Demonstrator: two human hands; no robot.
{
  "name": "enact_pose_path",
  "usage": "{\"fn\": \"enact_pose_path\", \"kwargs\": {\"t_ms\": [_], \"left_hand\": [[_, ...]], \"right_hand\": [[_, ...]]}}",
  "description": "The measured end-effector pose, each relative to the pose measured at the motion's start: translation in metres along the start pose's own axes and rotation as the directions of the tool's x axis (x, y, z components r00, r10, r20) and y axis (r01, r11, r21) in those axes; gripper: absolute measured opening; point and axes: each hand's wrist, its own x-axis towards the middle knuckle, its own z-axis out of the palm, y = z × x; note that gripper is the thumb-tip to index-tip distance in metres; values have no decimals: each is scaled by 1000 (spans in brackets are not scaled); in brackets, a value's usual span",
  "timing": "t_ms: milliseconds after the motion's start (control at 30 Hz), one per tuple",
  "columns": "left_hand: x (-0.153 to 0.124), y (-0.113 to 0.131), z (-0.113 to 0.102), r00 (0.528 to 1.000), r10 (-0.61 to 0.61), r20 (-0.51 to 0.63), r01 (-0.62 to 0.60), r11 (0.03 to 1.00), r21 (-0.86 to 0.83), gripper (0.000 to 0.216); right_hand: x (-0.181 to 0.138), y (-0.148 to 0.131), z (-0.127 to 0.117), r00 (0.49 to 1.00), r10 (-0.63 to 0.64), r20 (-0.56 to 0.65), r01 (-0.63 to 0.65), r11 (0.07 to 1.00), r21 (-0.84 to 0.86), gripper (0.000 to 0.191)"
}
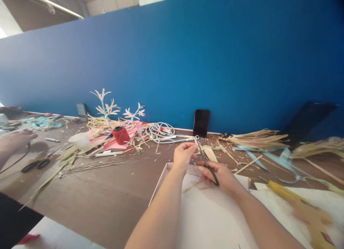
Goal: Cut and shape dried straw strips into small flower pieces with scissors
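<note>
Can't tell if the left hand (184,157), curled just below center frame, is pinching anything. Right hand (219,175) beside it grips dark scissors (213,175) blades-up, fingers hiding some handle.

Dark-handled scissors (205,157) slant up and leftward in the right hand (221,175), blades reaching just beside the left hand (185,156). A pale, narrow strip (196,143) seems pinched there, though blur hides whether the blades touch it.

Soft indoor light, brighter left, darker right, blurred outer edges
</note>
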Motion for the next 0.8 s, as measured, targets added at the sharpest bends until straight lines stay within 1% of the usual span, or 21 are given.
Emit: {"fn": "enact_pose_path", "kwargs": {"t_ms": [167,367,567,800], "left_hand": [[1,-2,0,1000,6,-4,-6,1000,-4,18],[0,-1,2,1000,-15,-9,15,999,-33,18],[0,0,2,999,-29,-22,28,999,-40,16],[2,-4,1,1000,-11,-3,10,998,-58,17]], "right_hand": [[2,3,-1,1000,2,6,-2,1000,-21,53],[3,3,-1,1000,-2,9,3,999,-32,56],[2,1,0,1000,-5,-9,4,998,-58,53],[2,3,0,1000,-12,-11,11,998,-58,55]]}}
